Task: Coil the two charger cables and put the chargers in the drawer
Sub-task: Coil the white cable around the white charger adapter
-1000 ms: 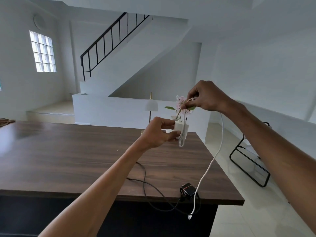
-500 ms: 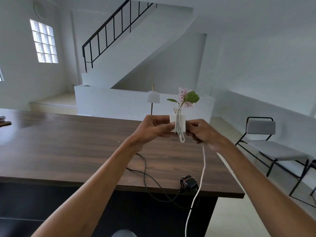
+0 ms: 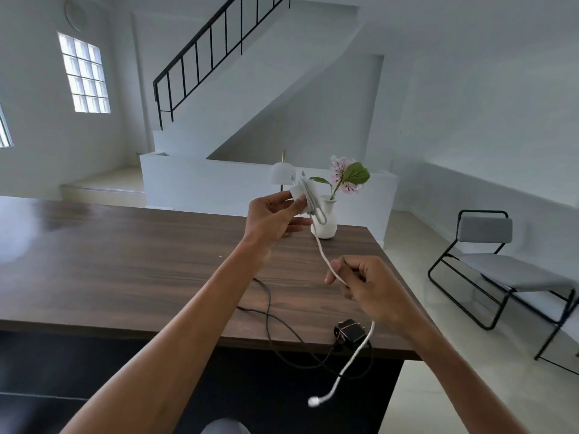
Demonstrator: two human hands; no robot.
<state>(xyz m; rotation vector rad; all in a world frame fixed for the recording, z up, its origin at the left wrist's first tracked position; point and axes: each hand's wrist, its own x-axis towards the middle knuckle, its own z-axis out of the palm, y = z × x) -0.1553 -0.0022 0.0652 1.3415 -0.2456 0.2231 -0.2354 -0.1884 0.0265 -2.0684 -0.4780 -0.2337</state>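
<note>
My left hand (image 3: 274,216) holds a white charger (image 3: 299,195) above the table, with several loops of its white cable (image 3: 324,255) wound around it. The cable's free part runs down to my right hand (image 3: 365,285), which pinches it lower and to the right; the tail hangs past the table edge and ends in a white plug (image 3: 313,401). A black charger (image 3: 349,331) lies near the table's front right edge, its black cable (image 3: 269,311) sprawled loose over the wood and down over the edge. No drawer is in view.
The dark wooden table (image 3: 125,264) carries a white vase (image 3: 326,225) with a pink flower and a small white lamp (image 3: 282,173) at its far end. A grey chair (image 3: 488,270) with a black frame stands on the floor to the right.
My right hand has left the charger and slid down along the white cable, drawing it taut toward the lower right. My left hand has tilted the charger.
</note>
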